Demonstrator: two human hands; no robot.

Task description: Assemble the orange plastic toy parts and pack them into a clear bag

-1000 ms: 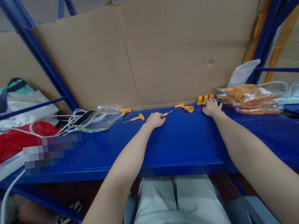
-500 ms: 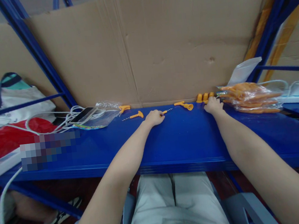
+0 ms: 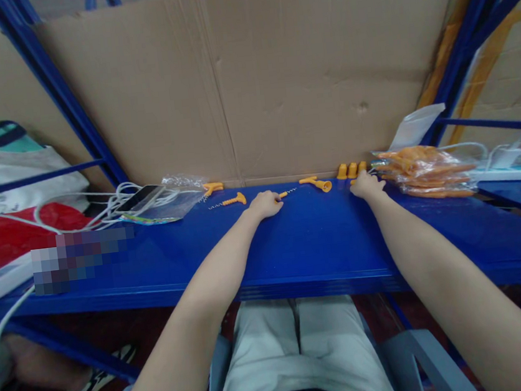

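My left hand (image 3: 265,205) is closed around a yellow-orange corkscrew (image 3: 283,195), whose metal spiral points right; its handle is hidden in the fingers. To the left lies a T-handled corkscrew (image 3: 233,200) with its spiral pointing left. Behind it, another corkscrew (image 3: 213,187) sits against a clear plastic bag. Between my hands rests an orange plastic piece (image 3: 316,183) with a flared, hollow end. Fingers bent, my right hand (image 3: 367,186) is at a row of three upright orange caps (image 3: 342,171); a bit of orange plastic shows at its fingertips, mostly covered by the hand.
Clear bags of orange parts (image 3: 427,170) are piled to the right, by a white power strip (image 3: 516,174). At left are a phone (image 3: 138,199), white cables, a red bag (image 3: 11,239) and a cloth bag (image 3: 26,169). Cardboard (image 3: 276,81) stands behind the blue table (image 3: 313,246).
The whole view has shifted slightly. My left hand still holds the corkscrew, and my right hand stays by the orange caps with hardly any movement.
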